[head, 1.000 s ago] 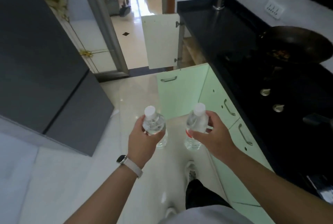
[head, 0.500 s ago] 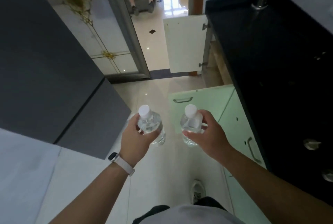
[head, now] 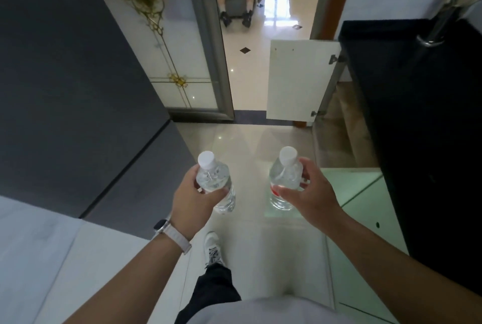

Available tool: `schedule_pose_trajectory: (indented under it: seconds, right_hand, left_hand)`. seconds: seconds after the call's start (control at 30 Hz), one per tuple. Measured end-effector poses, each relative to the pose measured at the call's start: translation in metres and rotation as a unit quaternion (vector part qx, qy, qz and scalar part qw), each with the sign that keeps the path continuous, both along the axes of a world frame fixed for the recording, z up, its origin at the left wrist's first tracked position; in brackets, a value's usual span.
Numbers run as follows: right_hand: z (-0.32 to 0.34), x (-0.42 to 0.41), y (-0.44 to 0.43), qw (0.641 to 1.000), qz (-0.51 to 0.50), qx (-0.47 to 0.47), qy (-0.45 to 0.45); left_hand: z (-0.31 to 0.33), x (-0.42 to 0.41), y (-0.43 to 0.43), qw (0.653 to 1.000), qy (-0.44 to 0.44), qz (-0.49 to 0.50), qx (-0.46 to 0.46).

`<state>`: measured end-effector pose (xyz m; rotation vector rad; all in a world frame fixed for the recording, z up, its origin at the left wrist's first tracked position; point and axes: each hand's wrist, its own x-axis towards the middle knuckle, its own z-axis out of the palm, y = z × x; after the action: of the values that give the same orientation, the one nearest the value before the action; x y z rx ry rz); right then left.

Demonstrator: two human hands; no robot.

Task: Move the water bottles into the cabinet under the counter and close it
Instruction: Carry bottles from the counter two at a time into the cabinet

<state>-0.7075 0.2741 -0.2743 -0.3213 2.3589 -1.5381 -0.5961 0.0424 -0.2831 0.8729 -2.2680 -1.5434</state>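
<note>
Since the earlier frames we have walked on down the kitchen. The open white cabinet door point(head: 300, 78) has drawn nearer and now sits right of centre in the upper half of the frame. The green doors point(head: 365, 201) that were ahead of us have slid to the lower right, beside our right hand point(head: 310, 198).

Both hands are closed round their loads. Our left hand point(head: 194, 198), just left of centre, wraps fingers and thumb about the shoulder of the left bottle point(head: 215, 182). Our right hand holds the right bottle point(head: 285, 180) the same way, from the right side. The two bottles hang upright over the floor point(head: 250, 141), near each other but apart.

We judge this to be the carrying step, with nothing stowed yet. Next we must finish the approach, stoop to the cabinet point(head: 336, 120) under the black surface point(head: 417, 115), set both bottles inside and swing the door to. That door stands out across our path, so we should come round it.

The bottles are small and clear with white caps. The right one shows a red band low down. They look full, so fairly heavy and smooth-sided.
</note>
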Motion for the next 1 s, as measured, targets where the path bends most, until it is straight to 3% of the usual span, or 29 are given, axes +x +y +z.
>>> schedule_pose_trajectory:
  seconds: [0.53,0.73,1.0]
  right_hand:
    - [0.006,-0.112,-0.208,0.996,-0.088,0.005,-0.021]
    - [0.014,-0.149,-0.231,0.994,-0.107,0.004,-0.020]
    - [-0.027,-0.229,-0.236,0.990,-0.138,0.017,-0.033]
  left_hand:
    - [-0.017,-0.157,-0.211,0.992,0.023,-0.098,0.075]
    - [-0.024,-0.209,-0.243,0.987,-0.003,-0.128,0.093]
    - [-0.037,-0.308,-0.251,0.981,-0.051,-0.167,0.087]
